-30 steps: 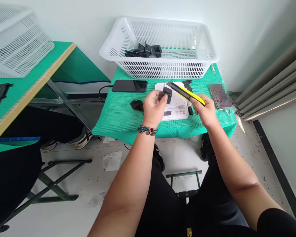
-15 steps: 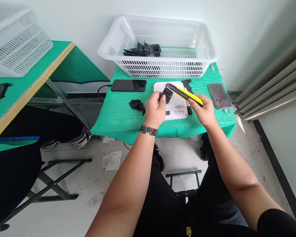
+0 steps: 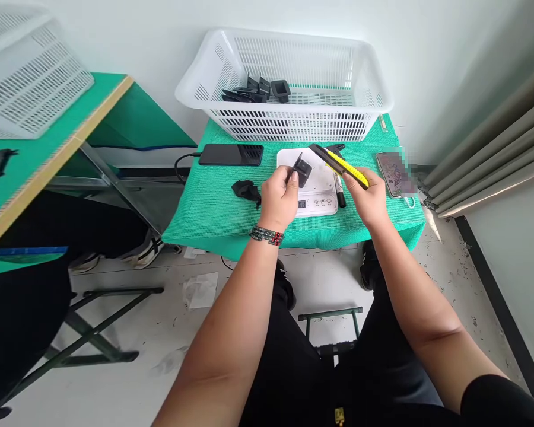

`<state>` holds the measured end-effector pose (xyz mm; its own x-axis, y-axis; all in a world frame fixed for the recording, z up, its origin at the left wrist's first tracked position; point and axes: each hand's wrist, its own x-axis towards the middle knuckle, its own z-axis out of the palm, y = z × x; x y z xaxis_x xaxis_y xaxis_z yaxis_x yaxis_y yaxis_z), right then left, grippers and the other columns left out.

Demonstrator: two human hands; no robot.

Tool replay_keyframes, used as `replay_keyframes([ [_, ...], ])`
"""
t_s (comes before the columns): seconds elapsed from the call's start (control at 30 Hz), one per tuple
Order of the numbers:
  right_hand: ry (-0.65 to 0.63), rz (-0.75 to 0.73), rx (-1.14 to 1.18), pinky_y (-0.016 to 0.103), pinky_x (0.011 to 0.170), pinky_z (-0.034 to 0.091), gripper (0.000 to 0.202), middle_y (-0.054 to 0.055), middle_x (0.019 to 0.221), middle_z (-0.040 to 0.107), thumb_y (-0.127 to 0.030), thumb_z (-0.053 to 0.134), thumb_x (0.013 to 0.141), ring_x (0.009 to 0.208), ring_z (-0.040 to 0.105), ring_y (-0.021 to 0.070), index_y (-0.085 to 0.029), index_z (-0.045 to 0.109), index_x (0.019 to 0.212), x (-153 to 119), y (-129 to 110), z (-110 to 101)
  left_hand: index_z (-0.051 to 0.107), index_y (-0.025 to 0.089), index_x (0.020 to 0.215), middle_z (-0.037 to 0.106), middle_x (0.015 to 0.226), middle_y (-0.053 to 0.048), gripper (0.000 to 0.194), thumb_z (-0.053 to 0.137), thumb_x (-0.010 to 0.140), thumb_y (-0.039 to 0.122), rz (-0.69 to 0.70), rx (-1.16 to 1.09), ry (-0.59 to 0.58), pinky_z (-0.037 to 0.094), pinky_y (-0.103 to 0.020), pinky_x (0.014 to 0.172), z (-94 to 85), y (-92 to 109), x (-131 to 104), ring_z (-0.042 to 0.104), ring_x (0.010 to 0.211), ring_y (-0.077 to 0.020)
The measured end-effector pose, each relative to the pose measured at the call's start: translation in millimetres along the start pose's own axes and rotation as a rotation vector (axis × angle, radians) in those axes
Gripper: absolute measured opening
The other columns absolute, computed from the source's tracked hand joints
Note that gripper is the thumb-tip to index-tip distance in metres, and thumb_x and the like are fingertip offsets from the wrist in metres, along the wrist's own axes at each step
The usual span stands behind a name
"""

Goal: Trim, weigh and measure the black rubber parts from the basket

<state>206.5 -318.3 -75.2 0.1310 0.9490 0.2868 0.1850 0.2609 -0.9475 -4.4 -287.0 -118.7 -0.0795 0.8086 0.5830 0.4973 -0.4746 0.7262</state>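
Between the thumb and fingers of my left hand (image 3: 281,193) is a small black plastic part (image 3: 302,171) with a flat plate and a boxy block. It is held above the white digital scale (image 3: 318,204). My right hand (image 3: 368,196) grips a yellow and black utility knife (image 3: 345,168), its tip pointing up and left, apart from the part. A black-and-white marker (image 3: 340,193) lies by the scale's right edge, and another black piece (image 3: 337,151) is partly hidden behind the knife. Left of the scale lies a crumpled-looking black item (image 3: 245,190).
A white basket (image 3: 289,121) with several black parts (image 3: 253,89) stands at the back. A cabled black phone (image 3: 231,155) lies left, another phone (image 3: 392,174) right. At far left is a second table (image 3: 111,95) with a basket (image 3: 35,77); a person's leg (image 3: 93,222) shows below.
The knife's tip has drawn back to the right, away from the black part. The part in my left hand has turned slightly, so its plate now stands more edge-on.
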Motion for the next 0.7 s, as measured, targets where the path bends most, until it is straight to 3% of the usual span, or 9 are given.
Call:
replay_keyframes([
  [0.13,-0.121,0.016,0.047,0.028,0.058,0.041,0.051,-0.002,0.071,0.058,-0.069,0.081,0.077,0.064,0.049,0.0128,-0.020,0.071,0.088,0.4,-2.4,0.0,0.060,0.023,0.087,0.059,0.072,-0.002,0.050,0.049,0.101,0.070,-0.029,-0.041,-0.023,0.038,-0.032,0.063,-1.0,2.0,0.9,0.053,0.066,-0.0186],
  [0.3,0.020,0.042,0.004,0.028,0.060,0.041,0.048,-0.002,0.070,0.058,-0.065,0.080,0.079,0.065,0.050,0.0133,-0.019,0.070,0.089,1.6,-3.0,0.9,0.059,0.022,0.086,0.058,0.069,-0.001,0.053,0.046,0.102,0.071,-0.019,-0.018,-0.023,0.036,-0.032,0.062,-1.1,4.7,2.2,0.052,0.064,-0.0188],
  [0.47,-0.146,0.036,0.066,0.028,0.057,0.039,0.049,-0.003,0.069,0.056,-0.065,0.084,0.076,0.062,0.047,0.0120,-0.020,0.070,0.086,2.7,-7.1,-0.2,0.060,0.022,0.086,0.059,0.071,-0.003,0.054,0.044,0.103,0.071,-0.003,-0.037,-0.040,0.037,-0.033,0.061,-0.8,5.6,3.3,0.054,0.064,-0.0191],
  [0.63,-0.033,0.016,0.012,0.028,0.058,0.039,0.049,-0.002,0.069,0.056,-0.066,0.081,0.078,0.064,0.047,0.0126,-0.019,0.071,0.088,5.0,-6.2,0.1,0.059,0.023,0.084,0.057,0.068,-0.002,0.053,0.047,0.101,0.071,-0.018,-0.016,-0.023,0.036,-0.032,0.062,-0.1,5.0,4.0,0.051,0.063,-0.0185],
  [0.7,-0.069,0.039,0.052,0.028,0.058,0.039,0.052,-0.003,0.069,0.055,-0.069,0.081,0.076,0.064,0.046,0.0124,-0.020,0.070,0.089,5.5,-5.7,-1.2,0.059,0.023,0.084,0.059,0.070,-0.002,0.052,0.047,0.102,0.070,-0.018,-0.014,-0.023,0.037,-0.032,0.062,0.4,4.8,4.0,0.053,0.065,-0.0190],
])
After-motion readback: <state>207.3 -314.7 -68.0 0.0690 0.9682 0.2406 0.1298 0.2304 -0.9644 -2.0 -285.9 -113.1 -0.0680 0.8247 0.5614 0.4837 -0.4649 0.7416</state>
